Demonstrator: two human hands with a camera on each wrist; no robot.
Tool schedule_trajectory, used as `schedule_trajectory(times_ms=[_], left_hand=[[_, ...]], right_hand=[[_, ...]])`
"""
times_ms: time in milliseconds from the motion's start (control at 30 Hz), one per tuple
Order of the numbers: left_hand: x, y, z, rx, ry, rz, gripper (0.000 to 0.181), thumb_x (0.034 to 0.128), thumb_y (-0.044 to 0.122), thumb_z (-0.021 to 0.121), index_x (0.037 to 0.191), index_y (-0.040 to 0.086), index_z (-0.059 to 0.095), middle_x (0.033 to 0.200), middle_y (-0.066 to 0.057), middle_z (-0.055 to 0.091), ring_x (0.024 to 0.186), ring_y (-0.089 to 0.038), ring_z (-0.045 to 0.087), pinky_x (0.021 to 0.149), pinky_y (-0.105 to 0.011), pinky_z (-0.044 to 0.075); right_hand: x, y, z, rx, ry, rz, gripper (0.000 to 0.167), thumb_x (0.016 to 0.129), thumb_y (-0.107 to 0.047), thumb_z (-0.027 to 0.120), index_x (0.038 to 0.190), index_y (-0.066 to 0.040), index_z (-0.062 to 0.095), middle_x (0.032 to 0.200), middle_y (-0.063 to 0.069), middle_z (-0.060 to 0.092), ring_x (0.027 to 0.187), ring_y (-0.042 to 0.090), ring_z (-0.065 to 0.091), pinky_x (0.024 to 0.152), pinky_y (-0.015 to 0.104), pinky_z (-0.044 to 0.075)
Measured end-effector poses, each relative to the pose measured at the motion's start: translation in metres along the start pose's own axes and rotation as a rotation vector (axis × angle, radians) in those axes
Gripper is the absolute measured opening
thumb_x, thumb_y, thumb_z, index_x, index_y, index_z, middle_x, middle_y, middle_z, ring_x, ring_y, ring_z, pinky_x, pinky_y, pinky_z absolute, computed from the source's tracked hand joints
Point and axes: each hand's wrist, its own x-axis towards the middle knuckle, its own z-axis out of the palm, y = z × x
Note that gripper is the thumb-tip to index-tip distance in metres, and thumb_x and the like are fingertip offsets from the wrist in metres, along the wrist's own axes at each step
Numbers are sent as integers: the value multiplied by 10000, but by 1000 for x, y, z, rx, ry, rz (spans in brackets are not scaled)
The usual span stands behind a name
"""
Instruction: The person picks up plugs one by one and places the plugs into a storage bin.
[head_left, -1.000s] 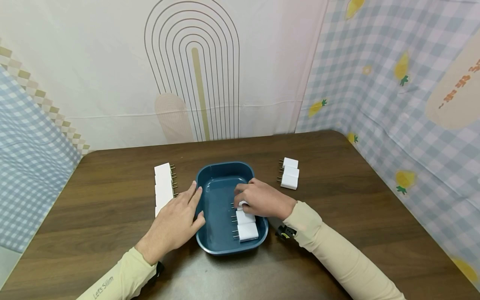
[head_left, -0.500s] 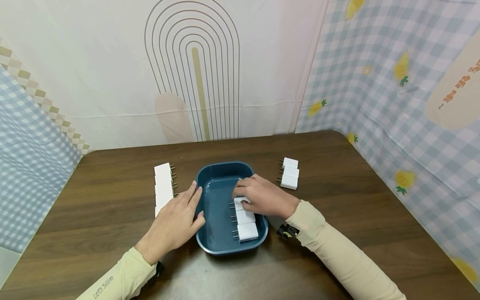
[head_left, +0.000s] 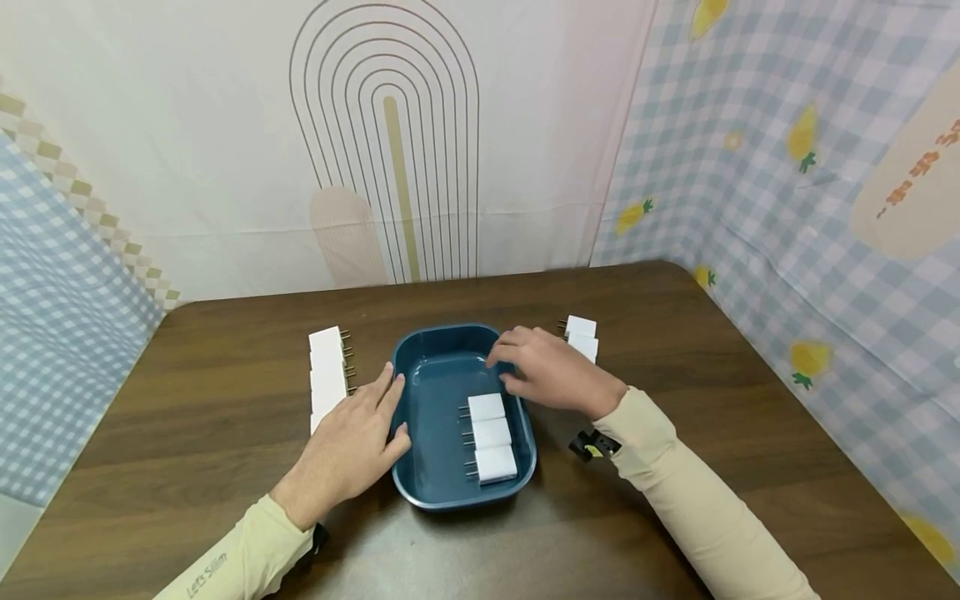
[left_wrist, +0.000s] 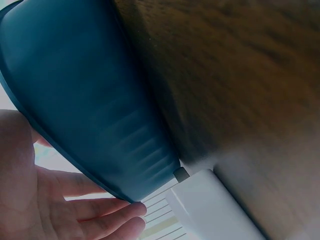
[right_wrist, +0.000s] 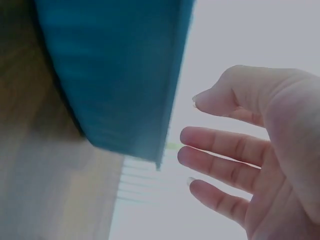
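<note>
A blue tray (head_left: 429, 492) stands in the middle of the wooden table. Three white plug chargers (head_left: 492, 435) lie in a row along its right side, prongs to the left. My left hand (head_left: 347, 442) rests with straight fingers on the tray's left rim; the left wrist view shows its fingertips (left_wrist: 131, 209) at that rim. Above the tray's right rim hovers my right hand (head_left: 555, 371), holding nothing, its fingers loosely bent and apart from the thumb in the right wrist view.
To the left stands a row of several white plug chargers (head_left: 327, 367), partly behind my left hand. More white chargers (head_left: 581, 333) are at the right, partly covered by my right hand. Patterned cloth (head_left: 540, 167) hangs behind the table.
My right hand has let go of the rearmost charger in the tray and moved up and right, over the rim. That charger now shows fully. The left hand has stayed put.
</note>
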Motion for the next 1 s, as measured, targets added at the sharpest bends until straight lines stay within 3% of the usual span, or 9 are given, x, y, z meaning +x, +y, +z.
schedule_trajectory(times_ms=[233, 433, 633, 867, 1000], left_hand=[[1, 0, -1, 0, -4, -1, 664, 976, 353, 553, 1523, 0, 424, 1614, -207, 366, 1358, -399, 537, 1114, -534, 457], [0, 0, -1, 3, -6, -3, 669, 971, 362, 556, 1519, 0, 429, 1613, -206, 368, 1357, -398, 538, 1110, -536, 460], [-1, 0, 0, -3, -15, -9, 668, 971, 359, 554, 1522, 4, 427, 1615, -206, 365, 1363, -399, 532, 1109, -541, 459], [-1, 0, -1, -1, -15, -9, 662, 973, 357, 551, 1519, 3, 431, 1613, -207, 369, 1361, -402, 534, 1109, -544, 458], [-1, 0, -1, 1, -10, -5, 663, 970, 357, 556, 1517, 1, 435, 1610, -209, 373, 1359, -400, 537, 1106, -541, 462]], right_hand=[[-7, 17, -12, -32, 3, 103, 219, 897, -129, 739, 1113, -95, 747, 1077, 51, 728, 962, 190, 674, 850, 376, 582], [-13, 32, -13, -147, -105, 223, 287, 880, -155, 760, 1143, -45, 724, 1067, 119, 718, 930, 255, 682, 848, 444, 586], [-18, 46, -9, -203, -206, 279, 344, 855, -153, 767, 1154, 6, 709, 1070, 162, 712, 994, 323, 678, 897, 476, 567], [-20, 55, -6, -143, -290, 352, 232, 814, -144, 777, 1013, -47, 709, 891, 64, 673, 825, 228, 636, 789, 445, 553], [-21, 57, -4, -114, -312, 379, 233, 806, -125, 766, 1018, -51, 706, 912, 69, 670, 807, 220, 619, 774, 448, 553]])
